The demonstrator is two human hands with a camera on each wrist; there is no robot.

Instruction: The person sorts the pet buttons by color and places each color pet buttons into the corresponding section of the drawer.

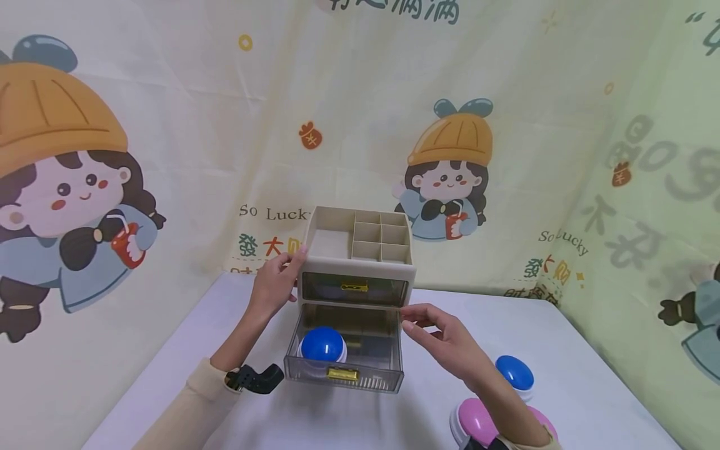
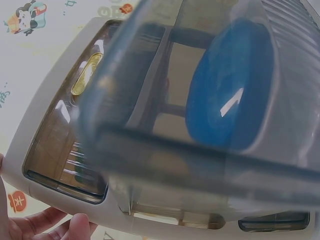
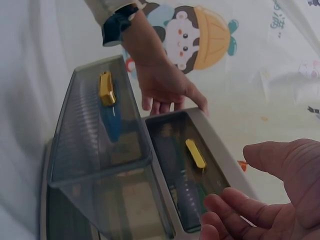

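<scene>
A cream desktop organizer (image 1: 360,267) with smoky clear drawers stands on the table, its lower drawer (image 1: 371,375) pulled out. Inside that drawer, on the left, sits a blue domed object (image 1: 323,344) with a white base. The upper drawer (image 1: 355,288) is closed and has a gold handle (image 3: 195,154). My left hand (image 1: 275,281) rests against the organizer's left side, one digit up at the top corner. My right hand (image 1: 444,337) is at the right side, loosely bent fingertips right at the edge between the two drawers.
Right of the organizer lie another blue domed object (image 1: 514,373) and pink domed ones (image 1: 477,420), partly behind my right forearm. The organizer's top has open compartments (image 1: 368,231). A printed cloth (image 1: 349,156) hangs behind the white table (image 1: 439,400).
</scene>
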